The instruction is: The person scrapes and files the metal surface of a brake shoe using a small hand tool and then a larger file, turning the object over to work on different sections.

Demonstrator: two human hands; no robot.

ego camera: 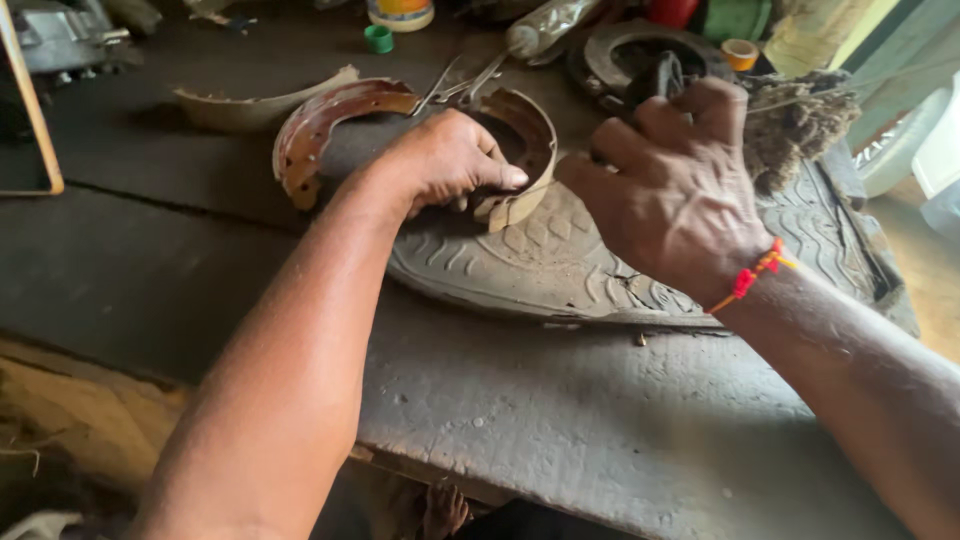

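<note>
My left hand (450, 160) grips a curved, rusty brake shoe (525, 150) and presses it down on a worn piece of tyre tread (560, 270) lying on the dark workbench. My right hand (675, 185) is closed around a dark handle (660, 75) of a brush whose frayed brown bristles (800, 130) stick out to the right. A red thread bracelet (755, 275) is tied round the right wrist. A second reddish brake shoe (320, 125) lies just left of my left hand.
Metal springs or pliers (460, 85) rest behind the shoes. A pale curved lining strip (260, 105) lies at the back left. A round metal drum part (640, 45), a green cap (378, 38), a tape roll (740, 52) and a jar (400, 12) crowd the far edge.
</note>
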